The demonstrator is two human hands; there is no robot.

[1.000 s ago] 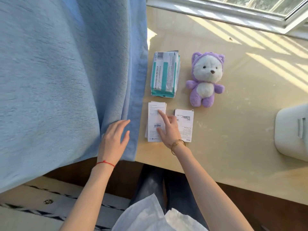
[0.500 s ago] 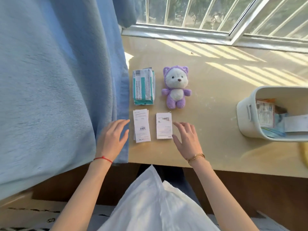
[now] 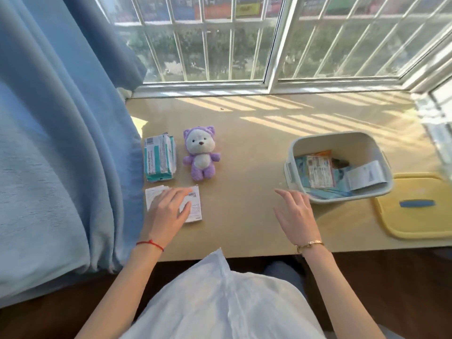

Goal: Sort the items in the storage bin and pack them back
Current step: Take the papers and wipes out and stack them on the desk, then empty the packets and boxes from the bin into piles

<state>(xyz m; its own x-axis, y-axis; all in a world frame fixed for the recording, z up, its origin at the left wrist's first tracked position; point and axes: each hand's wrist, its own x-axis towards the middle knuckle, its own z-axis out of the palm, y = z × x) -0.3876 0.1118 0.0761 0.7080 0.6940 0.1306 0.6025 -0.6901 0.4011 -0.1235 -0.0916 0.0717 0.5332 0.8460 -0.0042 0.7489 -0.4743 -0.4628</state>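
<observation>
My left hand (image 3: 168,211) lies flat with spread fingers on two white paper packets (image 3: 194,210) near the front left of the wooden desk. Behind them a teal-and-white wipes pack (image 3: 159,161) lies beside a purple plush bear (image 3: 201,156). My right hand (image 3: 297,215) hovers open over the desk, fingers apart, just left of the pale storage bin (image 3: 291,167). In the bin lie several flat packets (image 3: 320,171) and a white slip (image 3: 364,176). Neither hand holds anything.
A yellow lid with a blue handle (image 3: 415,211) lies right of the bin at the desk's front edge. A blue curtain (image 3: 61,143) hangs along the left, touching the desk. A barred window (image 3: 244,40) runs behind. White cloth (image 3: 220,302) covers my lap.
My left hand moved from the curtain onto the white packets. My right hand left the packets and travelled right, close to the bin. The camera tilted up and right, showing bin and lid.
</observation>
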